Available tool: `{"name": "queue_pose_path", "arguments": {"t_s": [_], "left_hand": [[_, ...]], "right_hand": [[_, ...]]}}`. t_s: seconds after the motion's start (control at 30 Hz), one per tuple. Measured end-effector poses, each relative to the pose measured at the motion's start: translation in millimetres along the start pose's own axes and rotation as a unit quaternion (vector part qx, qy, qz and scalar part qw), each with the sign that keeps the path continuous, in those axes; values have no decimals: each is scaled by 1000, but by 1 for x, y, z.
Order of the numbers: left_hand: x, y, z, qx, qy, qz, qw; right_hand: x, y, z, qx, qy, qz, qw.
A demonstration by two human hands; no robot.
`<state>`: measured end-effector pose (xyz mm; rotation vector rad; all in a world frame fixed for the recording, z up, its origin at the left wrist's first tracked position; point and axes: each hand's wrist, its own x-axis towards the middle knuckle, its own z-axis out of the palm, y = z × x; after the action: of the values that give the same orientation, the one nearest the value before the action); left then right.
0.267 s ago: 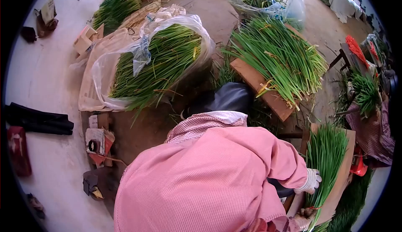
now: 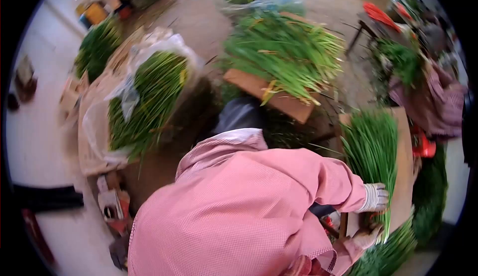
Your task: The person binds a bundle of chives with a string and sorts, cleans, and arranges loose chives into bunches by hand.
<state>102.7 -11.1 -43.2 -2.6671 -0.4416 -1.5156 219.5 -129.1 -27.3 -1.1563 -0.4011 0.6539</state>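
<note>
A bundle of long green chives lies on a board at my right, leaf tips pointing away from me. A red tie goes around its pale stalk end. My left hand, in a white striped glove, is closed over the stalks just above the tie. Below the tie, my right hand, also gloved with dark-stained fingers, is at the stalk ends and looks closed around them; its fingers are partly hidden.
Loose chives cover a wooden board ahead. A plastic-lined basket of chives stands at left. More chives lie below the board at right. Red ties hang on a stool at the far right, near a checked cloth.
The view has swung right, so things sit further left in it. My left hand has come down the bundle, closer to the red tie. Both hands stay at the bundle.
</note>
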Motion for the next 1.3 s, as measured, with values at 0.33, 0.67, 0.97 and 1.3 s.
{"name": "queue_pose_path", "arguments": {"t_s": [0.33, 0.67, 0.97, 1.3], "left_hand": [[55, -6, 34, -50, -439, -7, 897], [88, -19, 11, -25, -501, -1, 865], [111, -25, -38, 25, -487, 175, 855], [87, -19, 0, -9, -465, 147, 873]], "right_hand": [[-10, -29, 24, 72, -96, 86, 989], [-41, 7, 52, -251, -212, -35, 944], [34, -108, 38, 5, -57, -11, 998], [63, -35, -15, -560, -274, 121, 773]]}}
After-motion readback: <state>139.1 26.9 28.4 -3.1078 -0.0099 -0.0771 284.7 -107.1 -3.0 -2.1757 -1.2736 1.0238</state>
